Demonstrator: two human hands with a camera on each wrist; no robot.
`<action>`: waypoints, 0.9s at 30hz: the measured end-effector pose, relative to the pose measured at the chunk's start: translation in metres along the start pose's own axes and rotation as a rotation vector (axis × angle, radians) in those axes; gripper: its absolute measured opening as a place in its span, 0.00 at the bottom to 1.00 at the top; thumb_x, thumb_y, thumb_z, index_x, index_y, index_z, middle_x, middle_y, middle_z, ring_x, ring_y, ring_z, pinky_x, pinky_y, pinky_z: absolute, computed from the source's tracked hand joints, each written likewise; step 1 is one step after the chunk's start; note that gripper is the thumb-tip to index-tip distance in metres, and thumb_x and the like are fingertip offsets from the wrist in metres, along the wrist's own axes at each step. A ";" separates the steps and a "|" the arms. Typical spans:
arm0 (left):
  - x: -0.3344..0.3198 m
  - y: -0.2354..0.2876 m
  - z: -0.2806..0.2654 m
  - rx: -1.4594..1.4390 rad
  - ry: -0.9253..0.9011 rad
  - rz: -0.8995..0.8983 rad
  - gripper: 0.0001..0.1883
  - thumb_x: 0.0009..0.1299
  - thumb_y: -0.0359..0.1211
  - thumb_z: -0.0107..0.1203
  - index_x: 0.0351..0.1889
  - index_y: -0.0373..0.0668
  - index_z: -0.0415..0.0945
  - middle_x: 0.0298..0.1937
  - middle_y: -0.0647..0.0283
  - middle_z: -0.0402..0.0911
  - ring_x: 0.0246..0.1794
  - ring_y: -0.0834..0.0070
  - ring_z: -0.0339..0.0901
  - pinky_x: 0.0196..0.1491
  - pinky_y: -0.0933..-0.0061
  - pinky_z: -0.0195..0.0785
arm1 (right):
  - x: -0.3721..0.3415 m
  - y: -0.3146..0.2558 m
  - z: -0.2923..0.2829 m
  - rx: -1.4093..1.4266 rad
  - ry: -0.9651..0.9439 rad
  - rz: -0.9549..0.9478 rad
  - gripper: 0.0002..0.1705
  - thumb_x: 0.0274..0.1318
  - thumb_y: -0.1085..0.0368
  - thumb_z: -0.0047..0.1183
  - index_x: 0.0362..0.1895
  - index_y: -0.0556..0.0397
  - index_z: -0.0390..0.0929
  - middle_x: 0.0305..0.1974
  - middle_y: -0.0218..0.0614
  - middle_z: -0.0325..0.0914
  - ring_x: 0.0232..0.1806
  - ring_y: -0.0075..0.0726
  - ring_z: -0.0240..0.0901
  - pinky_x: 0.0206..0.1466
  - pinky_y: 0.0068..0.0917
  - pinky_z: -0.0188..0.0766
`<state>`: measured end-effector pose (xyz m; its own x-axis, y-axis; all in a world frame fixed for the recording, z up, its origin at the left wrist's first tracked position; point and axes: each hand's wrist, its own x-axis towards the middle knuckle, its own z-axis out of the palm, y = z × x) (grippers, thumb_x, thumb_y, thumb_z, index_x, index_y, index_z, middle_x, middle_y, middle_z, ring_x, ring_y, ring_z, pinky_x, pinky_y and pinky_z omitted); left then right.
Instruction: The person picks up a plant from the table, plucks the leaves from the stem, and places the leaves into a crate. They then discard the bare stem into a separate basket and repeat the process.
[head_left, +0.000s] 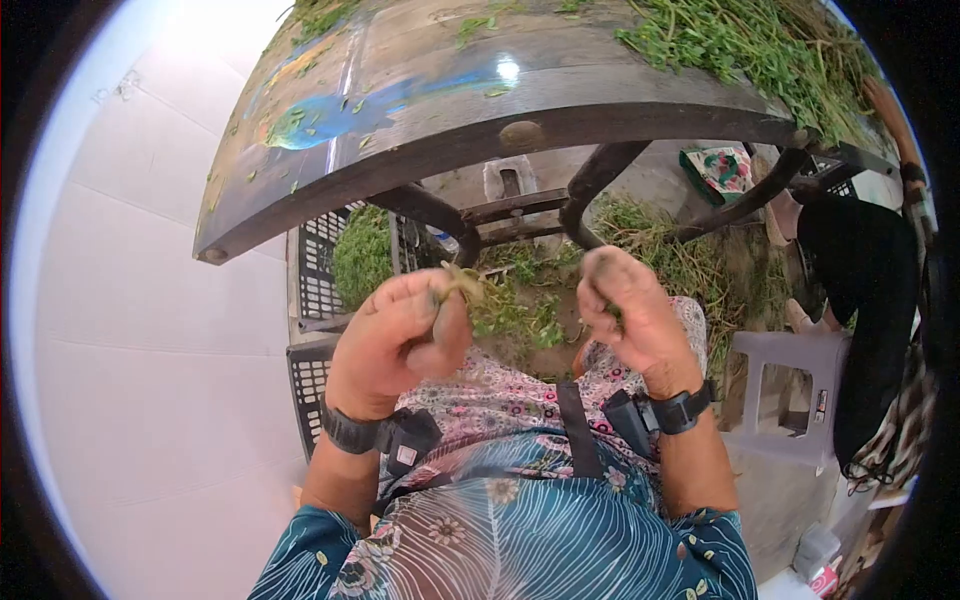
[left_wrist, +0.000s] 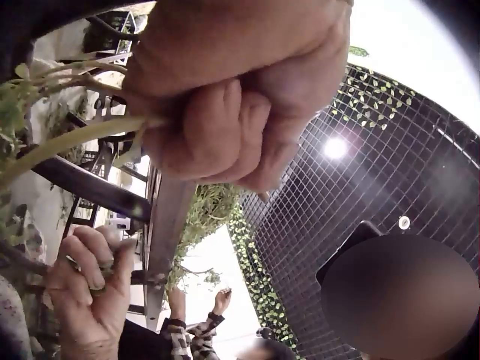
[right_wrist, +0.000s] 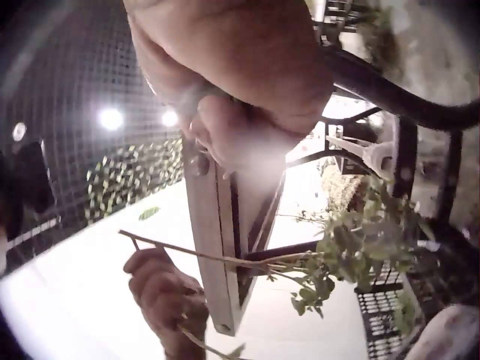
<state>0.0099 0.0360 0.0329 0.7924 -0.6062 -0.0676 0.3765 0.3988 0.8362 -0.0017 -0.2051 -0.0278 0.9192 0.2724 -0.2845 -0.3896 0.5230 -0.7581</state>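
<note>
The left hand pinches pale green stems between thumb and curled fingers, over the lap; leafy sprigs show just beyond it. In the left wrist view thick stems come out of that fist. A short way to its right, the right hand is raised with its fingers curled; a bit of green shows among them in the left wrist view. The right wrist view has the leafy stems at the left hand, apart from the right hand.
A wooden table with scattered leaves stands ahead, a heap of greens at its right. Below are a black crate of greens and more greens on the floor. A plastic stool and another person are at right.
</note>
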 end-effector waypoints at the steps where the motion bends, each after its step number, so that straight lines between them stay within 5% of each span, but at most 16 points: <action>1: -0.002 0.001 0.006 0.024 0.045 -0.035 0.10 0.64 0.34 0.43 0.26 0.36 0.68 0.14 0.71 0.62 0.14 0.85 0.55 0.18 0.82 0.47 | 0.002 -0.004 0.010 -0.193 -0.007 -0.012 0.17 0.54 0.63 0.49 0.48 0.53 0.70 0.25 0.30 0.69 0.22 0.24 0.62 0.24 0.22 0.60; 5: -0.003 -0.004 0.011 0.040 -0.054 -0.092 0.10 0.63 0.33 0.44 0.24 0.35 0.68 0.14 0.71 0.62 0.12 0.86 0.53 0.17 0.82 0.45 | 0.010 -0.008 0.045 -0.887 -0.170 -0.405 0.16 0.51 0.65 0.51 0.46 0.54 0.72 0.23 0.37 0.75 0.24 0.33 0.71 0.26 0.29 0.66; 9: 0.002 -0.001 0.014 0.088 -0.139 -0.153 0.11 0.66 0.33 0.43 0.27 0.36 0.70 0.15 0.73 0.63 0.13 0.89 0.52 0.18 0.85 0.44 | 0.022 0.012 0.052 -0.951 -0.270 -0.651 0.11 0.50 0.62 0.51 0.37 0.52 0.77 0.29 0.43 0.77 0.32 0.50 0.73 0.34 0.36 0.69; 15: -0.004 0.013 0.007 0.456 0.256 -0.188 0.10 0.67 0.33 0.45 0.26 0.40 0.71 0.20 0.74 0.65 0.17 0.91 0.55 0.20 0.87 0.45 | 0.018 -0.002 0.011 -1.501 0.115 -0.501 0.11 0.50 0.59 0.50 0.31 0.54 0.76 0.31 0.43 0.76 0.34 0.50 0.73 0.35 0.40 0.68; 20: -0.002 0.006 -0.021 0.197 0.301 -0.005 0.07 0.69 0.32 0.43 0.36 0.39 0.70 0.20 0.71 0.66 0.13 0.87 0.52 0.16 0.85 0.43 | 0.012 -0.016 -0.009 -1.137 0.228 -0.512 0.12 0.51 0.62 0.49 0.35 0.58 0.76 0.26 0.38 0.76 0.27 0.40 0.73 0.32 0.34 0.66; 24: 0.005 0.001 -0.005 0.264 0.299 -0.047 0.09 0.69 0.32 0.42 0.41 0.38 0.69 0.23 0.66 0.71 0.17 0.83 0.62 0.20 0.84 0.56 | 0.010 -0.024 -0.010 -0.940 0.306 -0.463 0.14 0.55 0.62 0.47 0.37 0.60 0.77 0.23 0.31 0.72 0.22 0.26 0.67 0.28 0.26 0.63; 27: 0.005 0.000 -0.017 0.153 0.241 -0.025 0.10 0.69 0.32 0.43 0.44 0.39 0.68 0.27 0.63 0.73 0.20 0.78 0.67 0.27 0.77 0.65 | 0.007 -0.020 -0.013 -0.365 0.346 -0.281 0.13 0.60 0.58 0.45 0.35 0.54 0.73 0.21 0.27 0.66 0.18 0.16 0.57 0.20 0.15 0.52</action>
<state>0.0219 0.0445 0.0233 0.8817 -0.4266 -0.2014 0.3352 0.2661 0.9038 0.0137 -0.2239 -0.0219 0.9738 -0.1494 -0.1714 -0.1386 0.2073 -0.9684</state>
